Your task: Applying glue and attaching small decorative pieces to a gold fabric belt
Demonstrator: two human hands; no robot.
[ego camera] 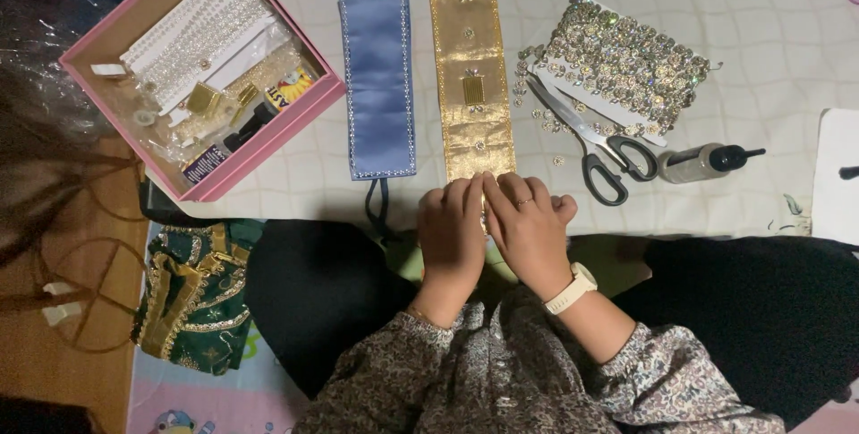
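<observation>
Gold band (pixel 472 67) is lying lengthwise on the quilted bed cover (pixel 761 4), blue band (pixel 378 76) just beside it. Left hand (pixel 450 235) and right hand (pixel 528 228) are pressing its near end, fingers together. Scissors (pixel 595 143) are lying near, right.

Blue satin band (pixel 378 76), black scissors (pixel 601 152), pink box (pixel 300 107), glue bottle (pixel 698 164).

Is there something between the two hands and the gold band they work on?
Nothing visible. The left hand and right hand rest side by side directly on the near end of the gold band; the scissors lie apart, to the right.
</observation>
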